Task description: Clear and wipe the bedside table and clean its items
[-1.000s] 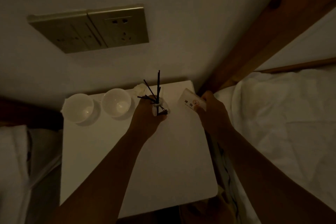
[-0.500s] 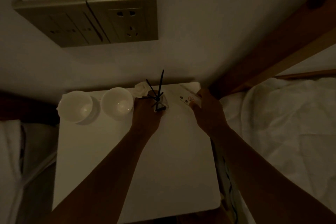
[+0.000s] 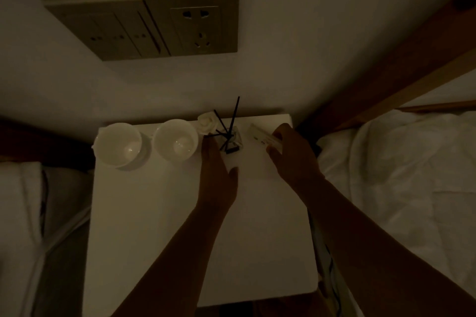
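The white bedside table stands against the wall in dim light. At its back edge a small glass reed diffuser with black sticks stands upright, a white flower-shaped piece just behind it. My left hand lies beside the diffuser, fingertips at its left side, thumb spread away from the glass. My right hand pinches a small white printed box low over the table's back right corner. Two white cups sit side by side at the back left.
A brass switch and socket plate is on the wall above. White bedding and a wooden bed frame border the table's right side. More bedding lies on the left.
Both hands moved toward the wall. The diffuser now stands on the table's back edge and my left hand's grip on it has opened. The box was carried to the back right corner.
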A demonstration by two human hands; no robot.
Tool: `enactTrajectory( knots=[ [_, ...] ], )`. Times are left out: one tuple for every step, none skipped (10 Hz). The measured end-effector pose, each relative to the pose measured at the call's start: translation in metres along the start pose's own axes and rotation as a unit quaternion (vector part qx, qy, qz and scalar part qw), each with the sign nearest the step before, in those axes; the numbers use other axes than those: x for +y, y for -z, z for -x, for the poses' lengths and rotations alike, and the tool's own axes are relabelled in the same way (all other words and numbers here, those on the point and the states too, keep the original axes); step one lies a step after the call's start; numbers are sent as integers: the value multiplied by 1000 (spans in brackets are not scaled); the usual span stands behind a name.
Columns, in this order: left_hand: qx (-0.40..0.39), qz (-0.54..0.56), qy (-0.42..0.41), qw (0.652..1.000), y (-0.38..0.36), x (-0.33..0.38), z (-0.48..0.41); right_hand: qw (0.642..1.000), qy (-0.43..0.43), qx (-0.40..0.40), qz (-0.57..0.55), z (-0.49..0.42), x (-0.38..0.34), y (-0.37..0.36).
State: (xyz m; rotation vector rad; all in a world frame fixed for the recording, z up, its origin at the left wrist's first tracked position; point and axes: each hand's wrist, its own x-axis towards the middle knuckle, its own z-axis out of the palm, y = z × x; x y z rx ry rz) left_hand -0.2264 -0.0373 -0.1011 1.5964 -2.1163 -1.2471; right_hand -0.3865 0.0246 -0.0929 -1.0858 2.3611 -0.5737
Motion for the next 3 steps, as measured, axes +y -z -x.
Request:
enactTrajectory(
  knots=[
    [-6, -14, 14, 1000, 0, -9, 19, 1000, -8, -10, -5, 5, 1, 0],
    [-20, -31, 26, 999, 6, -16, 35, 998, -45, -1, -53, 20, 2, 1],
    [-61, -52, 31, 996, 24, -17, 47, 994, -97, 25, -41, 47, 5, 6]
  ],
)
